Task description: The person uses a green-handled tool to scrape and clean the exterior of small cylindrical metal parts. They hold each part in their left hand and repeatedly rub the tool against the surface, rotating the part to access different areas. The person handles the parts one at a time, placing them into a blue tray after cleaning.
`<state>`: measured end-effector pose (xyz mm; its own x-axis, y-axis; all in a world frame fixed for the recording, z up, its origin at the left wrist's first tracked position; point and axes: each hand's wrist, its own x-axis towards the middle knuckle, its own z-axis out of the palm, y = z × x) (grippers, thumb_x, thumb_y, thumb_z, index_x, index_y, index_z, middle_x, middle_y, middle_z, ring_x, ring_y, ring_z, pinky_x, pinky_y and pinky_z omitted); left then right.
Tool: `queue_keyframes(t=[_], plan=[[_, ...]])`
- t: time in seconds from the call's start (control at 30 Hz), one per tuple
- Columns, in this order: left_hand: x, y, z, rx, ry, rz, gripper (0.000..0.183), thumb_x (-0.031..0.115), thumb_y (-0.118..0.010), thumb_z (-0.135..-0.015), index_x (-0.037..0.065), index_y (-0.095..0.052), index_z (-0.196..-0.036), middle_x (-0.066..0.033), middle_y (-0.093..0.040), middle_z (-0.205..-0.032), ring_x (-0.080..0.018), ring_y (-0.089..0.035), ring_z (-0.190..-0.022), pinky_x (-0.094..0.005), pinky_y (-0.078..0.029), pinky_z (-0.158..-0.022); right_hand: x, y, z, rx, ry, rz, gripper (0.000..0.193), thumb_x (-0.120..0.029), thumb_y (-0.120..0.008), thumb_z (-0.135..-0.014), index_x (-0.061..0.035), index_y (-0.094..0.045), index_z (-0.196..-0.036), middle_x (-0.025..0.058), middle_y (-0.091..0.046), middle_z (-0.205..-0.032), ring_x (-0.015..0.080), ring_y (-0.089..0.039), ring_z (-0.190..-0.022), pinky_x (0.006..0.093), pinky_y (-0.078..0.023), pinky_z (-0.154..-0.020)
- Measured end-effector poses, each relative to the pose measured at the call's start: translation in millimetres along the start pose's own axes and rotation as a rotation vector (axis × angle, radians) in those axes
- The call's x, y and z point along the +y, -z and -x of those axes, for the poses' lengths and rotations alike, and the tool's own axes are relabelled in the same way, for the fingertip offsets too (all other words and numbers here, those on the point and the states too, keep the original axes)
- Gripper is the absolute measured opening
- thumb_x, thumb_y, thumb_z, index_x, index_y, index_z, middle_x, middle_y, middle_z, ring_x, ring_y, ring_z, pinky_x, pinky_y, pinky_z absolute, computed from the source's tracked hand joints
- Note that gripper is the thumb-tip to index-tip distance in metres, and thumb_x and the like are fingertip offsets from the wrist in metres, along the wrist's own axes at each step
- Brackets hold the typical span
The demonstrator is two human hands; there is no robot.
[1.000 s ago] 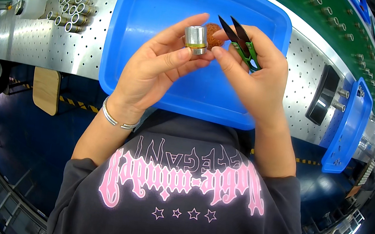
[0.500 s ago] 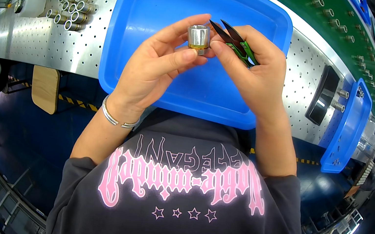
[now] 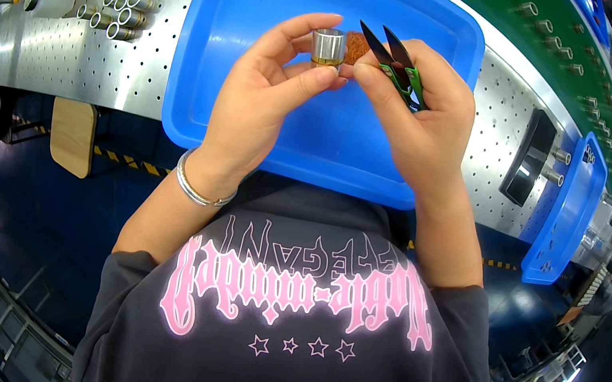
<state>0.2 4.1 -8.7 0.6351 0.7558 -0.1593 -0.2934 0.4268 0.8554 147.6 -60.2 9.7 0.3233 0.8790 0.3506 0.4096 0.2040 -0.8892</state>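
Observation:
My left hand [image 3: 260,90] is closed around a short shiny metal cylinder [image 3: 328,46], thumb in front and fingers behind. A yellowish band runs round its lower part. My right hand [image 3: 435,120] holds a pair of thread snips [image 3: 396,67] with black blades and green handles; the blades stand apart and point up and away. A rough, reddish-brown piece [image 3: 356,48] shows between the cylinder and the right thumb. It seems pinched in the right fingers; whether it touches the cylinder I cannot tell. Both hands are above a blue tray [image 3: 309,171].
Several metal sleeves [image 3: 131,18] stand grouped on the perforated metal table [image 3: 150,80] at left. A black flat device [image 3: 528,157] and two metal sleeves [image 3: 554,177] lie at right, beside a smaller blue tray [image 3: 565,214]. A wooden stool [image 3: 72,138] stands at lower left.
Both hands have risen slightly away from me. The snips are tilted more upright, and more of the reddish-brown piece has come into sight beside the cylinder.

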Motion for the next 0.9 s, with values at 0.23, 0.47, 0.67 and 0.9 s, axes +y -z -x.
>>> queue_keyframes(t=[0.23,0.47,0.67,0.9], plan=[[8.3,-0.3,1.3,-0.012,0.034,0.015,0.047,0.004,-0.056,-0.085,0.001,-0.043,-0.130,-0.0117,-0.054,-0.113,-0.0183,-0.058,-0.102,-0.0294,-0.046,-0.092,-2.7,3.8,-3.0,-0.006,-0.125,0.008,0.008,-0.006,-0.067,-0.077,-0.0015,-0.063,-0.082,0.0047,-0.061,-0.069,0.0098,-0.054,-0.059,0.0220,-0.040,-0.051],[4.4,1.8,1.8,0.008,0.034,0.059,0.044,0.010,-0.055,-0.087,0.002,-0.045,-0.130,-0.0121,-0.058,-0.110,-0.0194,-0.059,-0.102,-0.0302,-0.044,-0.092,-1.4,0.8,-4.5,-0.015,-0.032,0.040,0.008,-0.006,-0.067,-0.077,-0.0014,-0.063,-0.082,0.0040,-0.058,-0.066,0.0095,-0.051,-0.056,0.0219,-0.038,-0.049],[6.1,0.9,1.5,0.019,0.037,0.058,0.045,0.006,-0.055,-0.086,0.001,-0.045,-0.129,-0.0125,-0.060,-0.108,-0.0189,-0.059,-0.101,-0.0300,-0.044,-0.092,-3.2,-0.2,-9.2,-0.035,0.015,0.064,0.008,-0.006,-0.067,-0.076,-0.0016,-0.063,-0.081,0.0042,-0.057,-0.064,0.0095,-0.048,-0.053,0.0230,-0.036,-0.047],[2.6,2.7,0.6,0.015,-0.008,0.031,0.041,0.001,-0.057,-0.084,0.000,-0.050,-0.124,-0.0120,-0.061,-0.105,-0.0173,-0.060,-0.098,-0.0281,-0.046,-0.090,-3.9,-2.4,-9.5,-0.044,0.033,0.037,0.007,-0.005,-0.067,-0.075,-0.0020,-0.063,-0.080,0.0043,-0.058,-0.064,0.0098,-0.048,-0.051,0.0231,-0.035,-0.046]])
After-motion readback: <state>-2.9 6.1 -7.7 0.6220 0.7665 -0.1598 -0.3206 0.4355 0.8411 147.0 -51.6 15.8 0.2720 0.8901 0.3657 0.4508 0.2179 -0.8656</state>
